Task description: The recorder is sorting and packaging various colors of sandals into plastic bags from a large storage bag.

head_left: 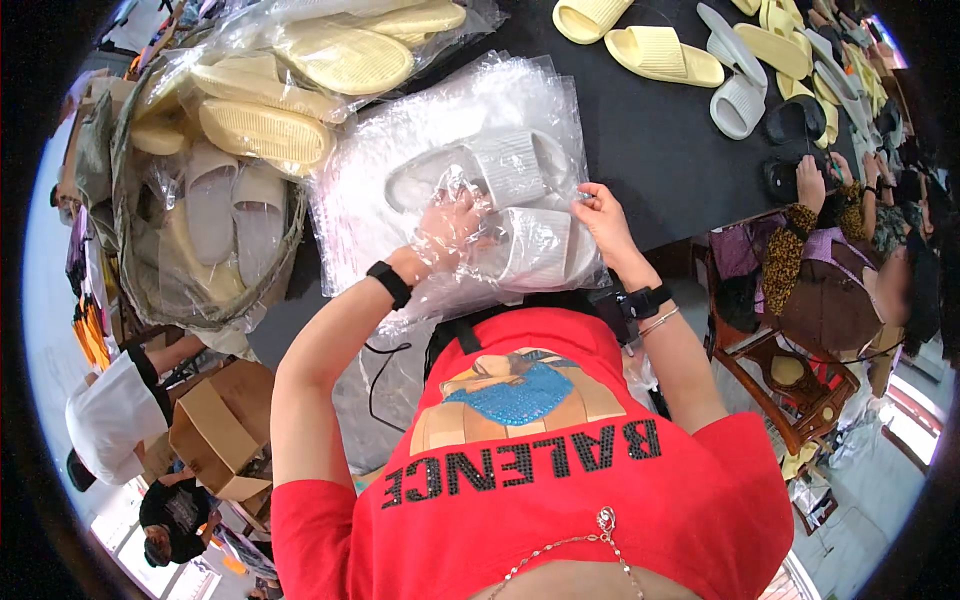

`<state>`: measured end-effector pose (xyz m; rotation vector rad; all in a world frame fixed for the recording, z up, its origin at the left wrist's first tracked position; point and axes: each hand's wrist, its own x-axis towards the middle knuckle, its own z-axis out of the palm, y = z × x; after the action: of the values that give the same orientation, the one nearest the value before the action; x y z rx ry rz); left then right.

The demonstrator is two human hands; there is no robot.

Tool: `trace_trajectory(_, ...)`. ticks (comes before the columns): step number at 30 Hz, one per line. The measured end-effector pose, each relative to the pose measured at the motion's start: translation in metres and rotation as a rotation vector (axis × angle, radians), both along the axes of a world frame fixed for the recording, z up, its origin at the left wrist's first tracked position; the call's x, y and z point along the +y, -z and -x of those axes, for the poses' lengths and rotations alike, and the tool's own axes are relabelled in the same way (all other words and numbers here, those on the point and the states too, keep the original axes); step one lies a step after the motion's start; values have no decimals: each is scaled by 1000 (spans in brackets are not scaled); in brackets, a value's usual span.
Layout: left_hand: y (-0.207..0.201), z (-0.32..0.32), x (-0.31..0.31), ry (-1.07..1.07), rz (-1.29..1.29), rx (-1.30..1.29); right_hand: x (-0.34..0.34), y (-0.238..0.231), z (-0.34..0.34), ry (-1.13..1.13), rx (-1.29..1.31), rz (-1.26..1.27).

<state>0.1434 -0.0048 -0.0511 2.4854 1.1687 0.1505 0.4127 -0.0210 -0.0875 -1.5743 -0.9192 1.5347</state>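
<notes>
A pair of light grey slippers (512, 168) lies in a clear plastic bag on top of a stack of clear plastic bags (365, 165) in front of me. My left hand (452, 232) rests at the slippers with its fingers apart. Shiny plastic and glare partly cover those fingers, and I cannot tell exactly how far they are inside the bag. At the right edge of the bag, my right hand (606, 222) pinches the plastic between thumb and fingers.
A large sack (125, 230) at left holds bagged yellow and grey slippers. More bagged yellow slippers (345, 58) lie beyond it. Loose yellow slippers (660, 55) and grey ones (740, 105) lie on the black table (660, 150). Another person's hands (812, 184) work at far right, beside a wooden chair (790, 385).
</notes>
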Motion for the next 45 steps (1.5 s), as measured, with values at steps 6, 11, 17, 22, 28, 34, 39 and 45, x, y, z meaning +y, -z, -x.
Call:
trace_trajectory(6, 20, -13, 0, -50, -61, -14, 3, 3, 9, 56, 61, 22)
trace_trajectory(11, 18, 10, -1, -143, -94, -87, 13, -13, 0, 209, -99, -5)
trace_trajectory(17, 10, 65, -17, -311, -173, -22, 18, -12, 0, 29, -765, -329)
trace_trajectory(22, 14, 67, -18, -370, -150, 14, 31, -31, 41, -692, -887, -970)
trace_trajectory(28, 22, 107, -44, -430, -184, 69, 55, 22, 50, -808, -1111, -683)
trace_trajectory(34, -8, 176, -98, -855, -266, 40, 50, 0, 63, -760, -1111, -623)
trace_trajectory(39, -92, 172, -86, -1112, -298, -735, 39, -1, 63, -727, -1157, -742)
trace_trajectory(45, -130, 95, -37, -748, -305, -713, -7, -29, 73, -1059, -961, -964)
